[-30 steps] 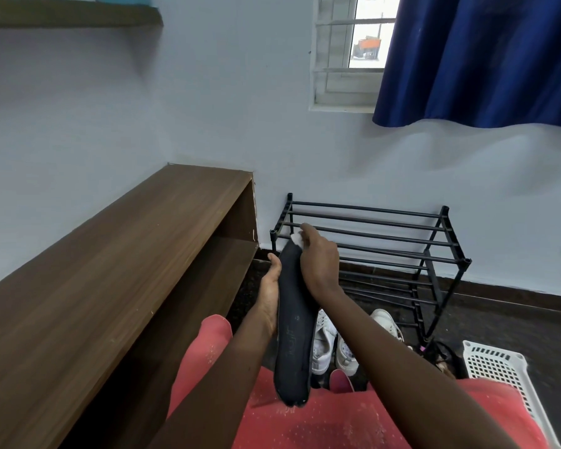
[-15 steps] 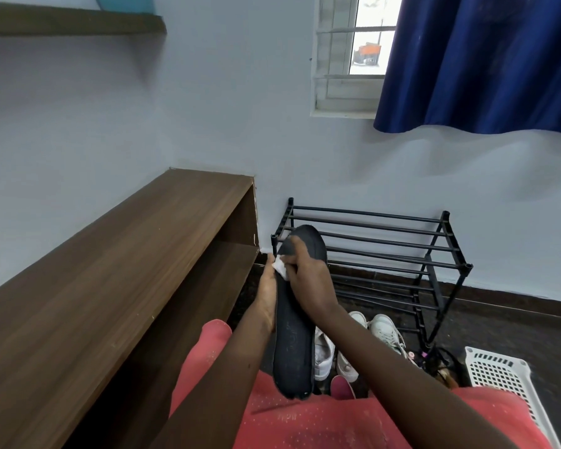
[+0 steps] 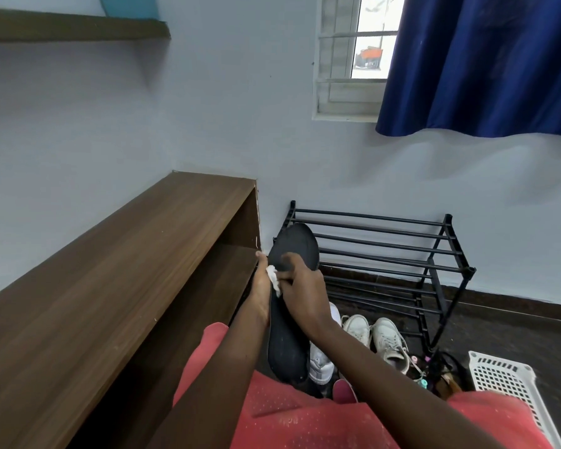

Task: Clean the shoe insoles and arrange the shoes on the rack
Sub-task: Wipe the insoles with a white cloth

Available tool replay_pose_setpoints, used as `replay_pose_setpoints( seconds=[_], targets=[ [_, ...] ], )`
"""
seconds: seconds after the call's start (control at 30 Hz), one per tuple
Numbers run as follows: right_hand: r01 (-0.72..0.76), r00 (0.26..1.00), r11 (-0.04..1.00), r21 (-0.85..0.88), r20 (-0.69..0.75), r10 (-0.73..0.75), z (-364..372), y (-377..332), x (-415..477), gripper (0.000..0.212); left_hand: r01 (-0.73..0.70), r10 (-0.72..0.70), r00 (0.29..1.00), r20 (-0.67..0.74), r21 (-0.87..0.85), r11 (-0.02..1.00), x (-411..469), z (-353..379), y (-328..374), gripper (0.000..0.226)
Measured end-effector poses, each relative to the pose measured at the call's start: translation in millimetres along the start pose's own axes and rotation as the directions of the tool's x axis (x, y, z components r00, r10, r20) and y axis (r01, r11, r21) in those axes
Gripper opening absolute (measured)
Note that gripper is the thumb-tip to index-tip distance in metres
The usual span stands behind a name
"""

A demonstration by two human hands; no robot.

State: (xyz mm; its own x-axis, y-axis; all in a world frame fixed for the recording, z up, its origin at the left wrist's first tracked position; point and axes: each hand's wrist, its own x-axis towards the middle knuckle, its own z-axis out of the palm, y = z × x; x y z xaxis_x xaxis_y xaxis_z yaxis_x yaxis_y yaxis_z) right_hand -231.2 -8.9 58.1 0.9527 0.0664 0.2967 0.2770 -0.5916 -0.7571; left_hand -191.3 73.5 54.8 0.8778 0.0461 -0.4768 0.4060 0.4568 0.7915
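No legible text, label, brand or number visible.

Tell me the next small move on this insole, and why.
Probably slide the right hand and its white wipe down the black insole toward the heel: the wipe sits in the upper part near the toe end, while the left hand steadies the edge.

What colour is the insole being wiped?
Dark charcoal grey flat shoe insole; head view shows it best.
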Motion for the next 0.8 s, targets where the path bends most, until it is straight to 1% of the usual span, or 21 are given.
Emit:
replay_pose_setpoints(
  seconds=[0.03,0.07,0.13,0.17,0.27,0.33,0.4,0.43,0.5,0.57,0.6,0.63,0.7,0.77,0.8],
  targets=[
    [-0.024,1.000,1.000,0.019,0.012,0.024,-1,-1,-3,0.039,0.005,-0.005,1.000,-0.015,-0.004,1.000,6,-4,2,0.082],
    [-0.040,0.999,0.999,0.037,0.026,0.039,-2,-2,-5,0.039,0.002,-0.003,1.000,-0.027,-0.017,1.000,8,-5,5,0.083],
    [-0.041,0.998,0.998,0.045,0.045,0.039,-3,-4,-7,0.036,-0.019,0.018,0.998,-0.058,-0.010,1.000,13,-7,11,0.077],
    [-0.033,0.999,0.999,0.039,0.042,0.032,-4,-4,-7,0.033,-0.039,0.039,0.998,-0.049,-0.005,0.999,11,-4,15,0.073],
    [-0.014,1.000,0.998,0.065,0.001,0.014,-5,-5,-1,0.030,-0.066,0.063,0.996,0.069,0.039,0.997,4,-3,19,0.067],
    [0.016,0.999,0.997,0.078,-0.049,-0.012,-7,-7,6,0.027,-0.067,0.062,0.989,0.136,0.032,0.997,2,-4,17,0.062],
    [0.066,0.993,0.995,0.070,-0.106,-0.058,-10,-9,17,0.024,-0.108,0.108,0.976,0.187,-0.012,0.994,-1,-4,9,0.062],
    [0.092,0.988,0.994,0.054,-0.132,-0.084,-12,-10,23,0.024,-0.123,0.135,0.964,0.231,-0.063,0.990,-4,-4,5,0.064],
    [0.126,0.980,0.992,0.016,-0.159,-0.122,-15,-10,35,0.025,-0.098,0.149,0.934,0.325,-0.167,0.981,-7,-6,-5,0.067],
    [0.106,0.983,0.993,-0.049,-0.143,-0.112,-17,-9,42,0.029,-0.042,0.124,0.909,0.397,-0.210,0.977,-13,-4,-9,0.066],
    [0.092,0.986,0.992,-0.086,-0.131,-0.103,-16,-8,43,0.030,-0.045,0.140,0.899,0.415,-0.230,0.972,-15,-3,-9,0.064],
    [0.094,0.987,0.989,-0.114,-0.118,-0.107,-16,-7,43,0.030,-0.052,0.163,0.889,0.429,-0.259,0.965,-17,-3,-9,0.062],
    [0.148,0.982,0.978,-0.145,-0.093,-0.162,-14,-8,37,0.028,-0.061,0.195,0.884,0.424,-0.310,0.949,-15,-4,-8,0.060],
    [0.216,0.972,0.963,-0.162,-0.052,-0.227,-12,-8,28,0.027,-0.065,0.195,0.902,0.384,-0.327,0.943,-8,-6,-7,0.070],
    [0.226,0.971,0.959,-0.171,-0.033,-0.235,-11,-8,25,0.027,-0.070,0.179,0.918,0.355,-0.301,0.951,-5,-7,-6,0.070]
  ],
)
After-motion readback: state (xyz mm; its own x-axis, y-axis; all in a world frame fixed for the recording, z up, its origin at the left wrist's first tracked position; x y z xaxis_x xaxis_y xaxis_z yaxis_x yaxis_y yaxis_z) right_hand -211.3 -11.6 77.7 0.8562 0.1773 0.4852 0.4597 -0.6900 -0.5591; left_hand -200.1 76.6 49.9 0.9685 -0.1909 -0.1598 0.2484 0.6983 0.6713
